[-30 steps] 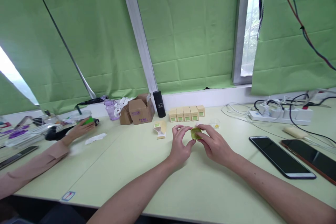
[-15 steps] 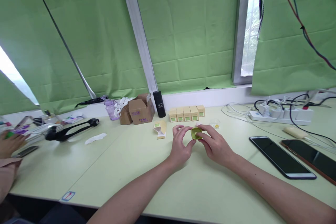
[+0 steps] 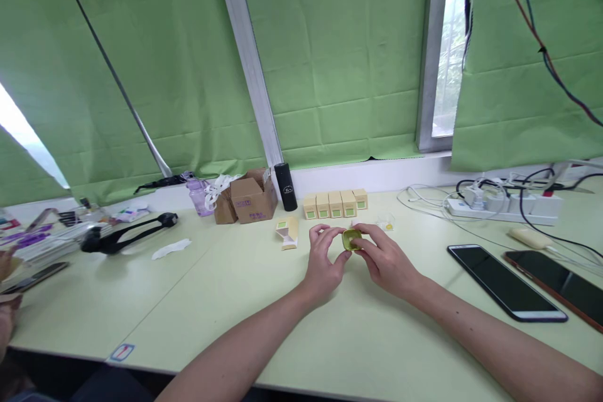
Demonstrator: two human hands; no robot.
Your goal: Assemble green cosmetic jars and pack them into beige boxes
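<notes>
Between my two hands, just above the table (image 3: 282,301), is a small square yellow-green container (image 3: 351,239), its hollow side turned toward me. My left hand (image 3: 325,260) pinches its left edge with thumb and fingers. On the other side my right hand (image 3: 384,257) grips the right edge, and a fingertip reaches over the hollow. Beyond my left hand lies an opened small cardboard box (image 3: 288,233) with a green label. A clear plastic piece with a bit of yellow (image 3: 387,225) rests behind my right hand. Several closed small boxes (image 3: 335,204) stand in a row behind.
A black bottle (image 3: 286,186) and a brown carton (image 3: 254,198) stand along the wall. To the right lie two phones (image 3: 509,281) and a power strip (image 3: 504,207) with cables. At left are a black strap-like object (image 3: 127,235), white paper (image 3: 171,249) and another person's hand (image 3: 5,262).
The other person's hand and arm at the far left have drawn back toward the picture's edge. My hands and the container stay almost where they were.
</notes>
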